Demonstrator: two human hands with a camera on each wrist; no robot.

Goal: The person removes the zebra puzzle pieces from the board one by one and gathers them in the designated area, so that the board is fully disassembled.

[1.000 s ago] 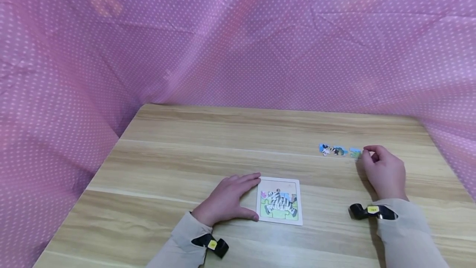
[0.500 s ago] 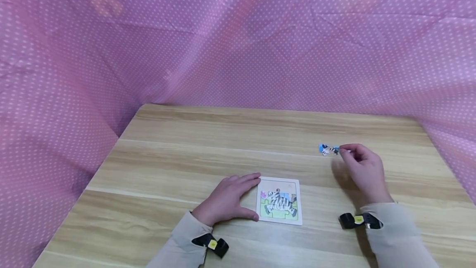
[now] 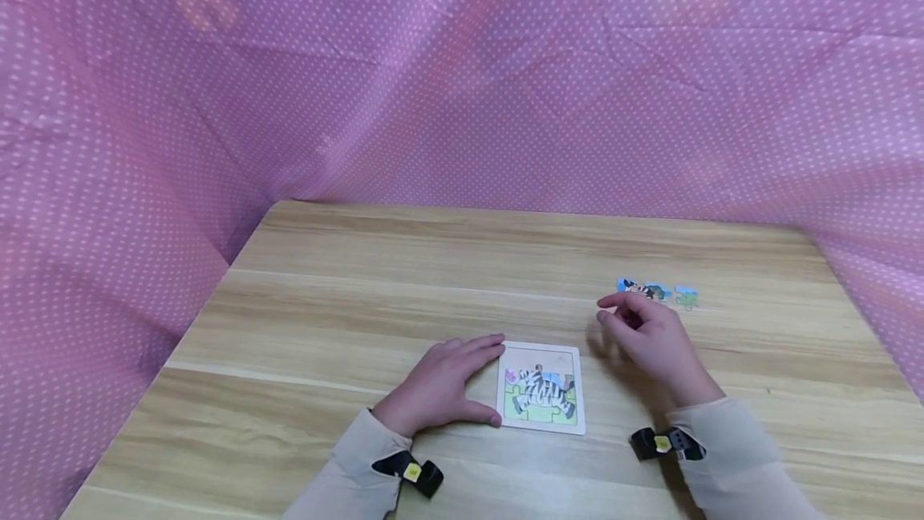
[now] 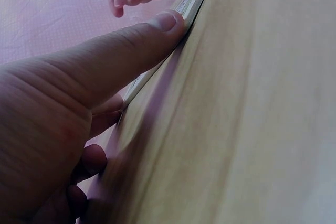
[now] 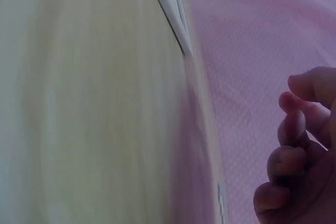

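My left hand point(image 3: 447, 387) rests on the table at the left side of a square zebra puzzle board point(image 3: 545, 428). Its thumb and forefinger are spread and touch the board's left edge near two corners; the left wrist view shows the thumb point(image 4: 165, 22) against the rim. Over the table, right of the board, my right hand point(image 3: 657, 343) hovers with thumb and forefinger apart. Nothing shows between its loosely bent fingers point(image 5: 291, 124) in the right wrist view. Behind it lie loose puzzle pieces point(image 3: 655, 291) in a row, partly covered by the hand, with a green-and-blue piece point(image 3: 686, 297) at the right end.
The wooden table point(image 3: 404, 255) has a light grain. Pink dotted cloth point(image 3: 462, 103) hangs behind it and along both sides. Each wrist wears a black strap camera, such as the right one point(image 3: 667, 443).
My right hand has moved left across the front of the loose pieces, from their right end to near the left end. The pieces lie about where they were. My left hand and the board stay put.
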